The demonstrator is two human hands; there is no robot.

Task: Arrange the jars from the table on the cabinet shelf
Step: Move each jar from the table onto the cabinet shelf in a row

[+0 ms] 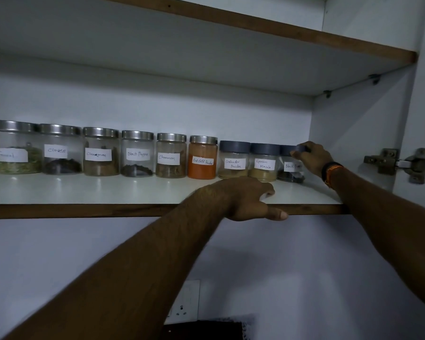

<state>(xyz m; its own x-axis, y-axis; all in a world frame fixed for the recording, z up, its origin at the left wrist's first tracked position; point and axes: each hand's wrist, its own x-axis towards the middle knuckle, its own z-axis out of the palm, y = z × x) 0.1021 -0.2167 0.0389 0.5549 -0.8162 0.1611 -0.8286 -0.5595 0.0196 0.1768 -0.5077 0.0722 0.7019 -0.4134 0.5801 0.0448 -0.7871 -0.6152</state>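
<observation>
A row of several labelled glass spice jars stands along the back of the white cabinet shelf [108,192]. Steel-lidded ones fill the left, from a fennel jar [16,148] to a red chilli powder jar [203,158]. Grey-lidded ones follow: coriander powder [234,159], garam masala [264,161] and, last on the right, a black pepper jar [291,165]. My right hand [312,155] grips that last jar at its lid. My left hand [250,200] rests flat on the shelf's front edge, holding nothing, thumb over the wooden rim.
An upper shelf [255,23] hangs above the jars. The cabinet's right wall carries a metal hinge [400,164]. Below the shelf is a white wall with a socket plate [184,305] and a dark object [206,330] at the bottom edge.
</observation>
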